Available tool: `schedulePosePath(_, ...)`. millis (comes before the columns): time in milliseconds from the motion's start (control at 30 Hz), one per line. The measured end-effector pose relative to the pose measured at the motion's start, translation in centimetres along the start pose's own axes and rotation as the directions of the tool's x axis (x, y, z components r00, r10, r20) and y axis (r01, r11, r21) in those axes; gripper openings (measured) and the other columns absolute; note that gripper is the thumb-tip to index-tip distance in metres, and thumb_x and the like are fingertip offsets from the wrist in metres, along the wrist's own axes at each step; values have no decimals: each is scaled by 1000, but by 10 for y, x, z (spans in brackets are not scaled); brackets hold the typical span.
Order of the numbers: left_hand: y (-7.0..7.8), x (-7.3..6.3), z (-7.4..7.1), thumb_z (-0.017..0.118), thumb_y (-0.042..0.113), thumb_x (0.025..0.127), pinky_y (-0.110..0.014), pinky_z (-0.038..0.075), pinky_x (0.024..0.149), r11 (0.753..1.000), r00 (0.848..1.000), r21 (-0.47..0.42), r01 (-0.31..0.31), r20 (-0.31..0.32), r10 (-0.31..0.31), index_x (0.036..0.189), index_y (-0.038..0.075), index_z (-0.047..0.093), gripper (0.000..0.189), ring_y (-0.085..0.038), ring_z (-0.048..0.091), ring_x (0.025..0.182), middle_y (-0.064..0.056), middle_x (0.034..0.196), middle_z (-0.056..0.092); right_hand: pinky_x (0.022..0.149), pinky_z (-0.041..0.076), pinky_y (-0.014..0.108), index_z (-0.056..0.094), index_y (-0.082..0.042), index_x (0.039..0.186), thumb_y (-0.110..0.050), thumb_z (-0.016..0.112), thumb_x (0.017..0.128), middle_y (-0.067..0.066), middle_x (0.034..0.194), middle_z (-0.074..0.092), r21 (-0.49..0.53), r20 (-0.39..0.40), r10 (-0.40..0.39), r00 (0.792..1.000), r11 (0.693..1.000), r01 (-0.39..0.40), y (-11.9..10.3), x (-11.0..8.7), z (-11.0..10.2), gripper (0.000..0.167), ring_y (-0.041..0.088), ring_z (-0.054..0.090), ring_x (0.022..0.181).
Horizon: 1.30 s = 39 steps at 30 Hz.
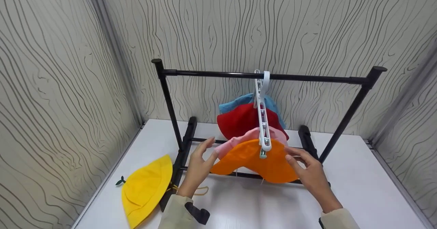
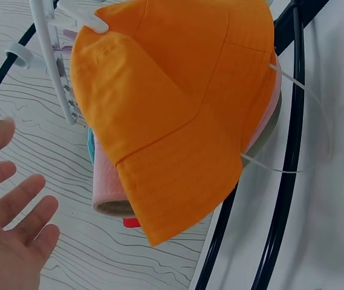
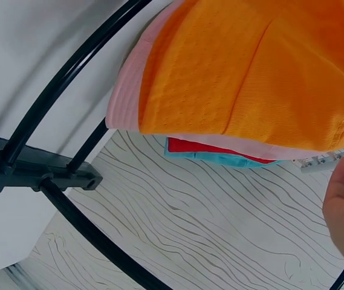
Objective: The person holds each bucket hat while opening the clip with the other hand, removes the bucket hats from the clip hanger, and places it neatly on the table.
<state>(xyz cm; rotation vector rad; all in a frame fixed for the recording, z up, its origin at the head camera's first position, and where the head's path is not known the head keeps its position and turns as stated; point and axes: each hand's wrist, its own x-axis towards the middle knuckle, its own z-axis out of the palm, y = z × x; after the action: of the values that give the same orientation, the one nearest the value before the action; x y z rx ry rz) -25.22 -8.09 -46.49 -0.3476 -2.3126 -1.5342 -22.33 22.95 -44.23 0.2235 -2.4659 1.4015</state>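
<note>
An orange bucket hat [image 1: 254, 159] hangs clipped at the front end of a white multi-clip hanger [image 1: 262, 112]. Close behind it hang a pink hat [image 1: 235, 143], a red hat [image 1: 239, 119] and a blue hat [image 1: 235, 102]. My left hand [image 1: 199, 165] is beside the left brim, its fingers spread and holding nothing; the left wrist view shows a gap between hand and hat. On the other side, my right hand [image 1: 309, 171] has its fingers loosely bent near the orange hat's right edge. Whether its fingertips touch the fabric, I cannot tell.
A black rack [image 1: 211, 73] stands on the white table [image 1: 362, 188], with the hanger hooked over its top bar. At the left on the table lies a yellow hat [image 1: 146, 188] with a green sprout on top. Wood-patterned walls [image 1: 211, 24] close in the back and sides.
</note>
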Motion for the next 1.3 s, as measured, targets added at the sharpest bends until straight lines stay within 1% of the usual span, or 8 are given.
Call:
schedulePosePath(200, 6, 2, 9, 59, 26, 95, -48, 41, 107, 1000, 998, -21, -4, 57, 5, 138, 12, 51, 46, -29, 55, 122, -10, 135, 57, 90, 37, 1, 60, -12, 129, -28, 57, 97, 6, 130, 60, -27, 15, 1, 1000, 1000, 0, -4, 5, -1, 36, -11, 49, 104)
schedulePosePath(400, 12, 5, 18, 57, 34, 96, -50, 39, 108, 998, 992, -58, 13, 128, -5, 141, 16, 49, 49, -30, 52, 125, -8, 137, 56, 92, 36, 3, 58, -13, 131, -33, 55, 97, 6, 135, 56, -28, 44, 37, 998, 999, -35, -7, 10, -3, 40, 18, 53, 120)
schedulePosePath(467, 14, 5, 20, 57, 35, 96, -49, 39, 108, 997, 989, -71, 30, 149, -19, 141, 18, 49, 49, -28, 52, 124, -7, 137, 56, 97, 40, 10, 56, -14, 133, -36, 54, 97, 7, 138, 55, -30, 61, 49, 997, 998, -47, -8, 12, -3, 42, 24, 51, 125)
schedulePosePath(633, 14, 5, 23, 57, 35, 96, -46, 41, 107, 992, 981, -99, 75, 186, -55, 141, 22, 48, 47, -26, 53, 121, -7, 137, 55, 105, 42, 43, 51, -15, 138, -42, 52, 97, 9, 144, 49, -20, 95, 79, 992, 997, -77, -11, 17, -2, 49, 31, 46, 132)
schedulePosePath(733, 13, 6, 25, 57, 35, 96, -45, 42, 106, 990, 980, -111, 81, 191, -59, 141, 22, 48, 47, -26, 54, 120, -6, 136, 55, 106, 41, 48, 50, -14, 139, -43, 52, 97, 10, 145, 48, -19, 104, 85, 991, 996, -84, -12, 20, -1, 51, 33, 45, 132)
schedulePosePath(1000, 12, 10, 33, 57, 31, 96, -38, 48, 100, 995, 979, -103, 8, 206, 14, 140, 14, 49, 47, -24, 59, 118, -8, 134, 56, 105, 40, 54, 48, -15, 141, -41, 55, 96, 13, 145, 47, -24, 127, 78, 989, 997, -75, -15, 25, -1, 53, 36, 47, 129)
schedulePosePath(1167, 13, 12, 36, 57, 32, 96, -32, 49, 98, 995, 974, -96, 18, 228, 4, 139, 14, 49, 47, -21, 59, 116, -6, 132, 56, 102, 45, 51, 47, -20, 142, -38, 57, 95, 10, 145, 47, -2, 146, 33, 989, 999, -33, -18, 30, 1, 52, 33, 49, 126)
schedulePosePath(1300, 16, 14, 40, 57, 34, 96, -29, 49, 99, 995, 971, -98, 15, 238, 9, 138, 15, 50, 47, -19, 59, 113, -4, 129, 57, 105, 42, 52, 48, -20, 142, -30, 60, 94, 9, 144, 48, 25, 157, -23, 987, 1000, 19, -21, 34, 3, 50, 32, 47, 127)
